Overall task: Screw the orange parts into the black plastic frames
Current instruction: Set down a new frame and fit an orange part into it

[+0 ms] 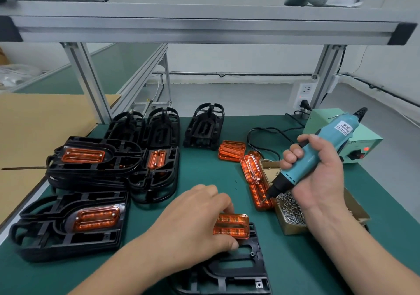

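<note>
Your left hand [193,222] pinches the orange part [231,226] by its long edges, thumb on the near side and curled fingers over the far side. The part sits on the upper end of the black frame [238,267] that lies on the green mat [204,176] right in front of you. Your right hand [318,176] is wrapped tight around the blue electric screwdriver [318,156], its bit angled down just beside the cardboard box of screws [293,213].

The orange part looks like light, rigid, glossy moulded plastic, so it will likely skate in its seat until a screw bites. Keep hold of the edges and leave the corner holes free. The frame is probably stiff but light and open-ribbed, and it may slide on the mat under the driver, so bear down on it through the part.

By count:
- Three frames at the left show an orange part already fitted [83,155], and at least two of these top a stack.
- Three bare frames [204,126] stand at the back.
- Loose orange parts [250,167] lie near the screw box, four as far as I can tell, though the overlap makes that uncertain.
- There is one screwdriver and one box of screws.
</note>
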A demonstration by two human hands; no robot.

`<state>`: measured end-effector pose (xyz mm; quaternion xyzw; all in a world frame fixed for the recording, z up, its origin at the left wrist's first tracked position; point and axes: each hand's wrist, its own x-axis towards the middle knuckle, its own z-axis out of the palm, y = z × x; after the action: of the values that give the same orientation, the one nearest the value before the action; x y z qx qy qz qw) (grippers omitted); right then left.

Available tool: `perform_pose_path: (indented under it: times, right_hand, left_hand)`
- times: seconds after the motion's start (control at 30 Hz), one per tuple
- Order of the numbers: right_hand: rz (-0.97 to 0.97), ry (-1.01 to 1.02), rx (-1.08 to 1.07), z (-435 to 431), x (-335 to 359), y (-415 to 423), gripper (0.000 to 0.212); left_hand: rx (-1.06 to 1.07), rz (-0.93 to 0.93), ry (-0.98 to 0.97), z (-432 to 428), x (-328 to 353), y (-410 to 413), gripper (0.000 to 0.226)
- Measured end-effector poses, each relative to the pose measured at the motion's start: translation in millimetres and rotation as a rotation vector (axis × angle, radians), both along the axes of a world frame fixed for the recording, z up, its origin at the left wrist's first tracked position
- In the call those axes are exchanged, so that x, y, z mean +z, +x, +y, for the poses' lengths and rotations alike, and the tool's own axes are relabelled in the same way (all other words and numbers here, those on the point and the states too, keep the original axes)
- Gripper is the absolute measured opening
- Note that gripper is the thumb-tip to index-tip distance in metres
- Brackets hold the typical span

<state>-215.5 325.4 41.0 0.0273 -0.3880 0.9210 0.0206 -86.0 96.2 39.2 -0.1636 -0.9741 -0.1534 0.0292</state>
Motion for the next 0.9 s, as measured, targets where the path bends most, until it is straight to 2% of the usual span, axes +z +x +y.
perform_pose_path:
  times: [0.1, 0.3, 0.47, 0.7, 0.77, 0.9]
  right_hand:
    - [0.003, -0.006, 0.002, 0, 0, 1, 0.009]
    - [-0.007, -0.014, 0.002, 1, 0, 1, 0.008]
    - [-0.010, -0.019, 0.002, 2, 0, 0, 0.009]
    - [-0.009, -0.026, 0.012, 3, 0, 1, 0.009]
    - [-0.010, -0.030, 0.018, 3, 0, 1, 0.008]
    - [-0.010, -0.030, 0.024, 3, 0, 1, 0.009]
  left_hand:
    - [-0.009, -0.012, -0.002, 1, -2, 1, 0.057]
    - [-0.032, -0.049, 0.011, 5, 3, 7, 0.041]
    - [-0.067, -0.055, -0.001, 9, 5, 15, 0.063]
    - [-0.100, -0.065, -0.006, 10, 4, 20, 0.069]
    - [-0.105, -0.070, 0.007, 8, 4, 20, 0.066]
    - [-0.131, -0.089, 0.027, 5, 6, 16, 0.040]
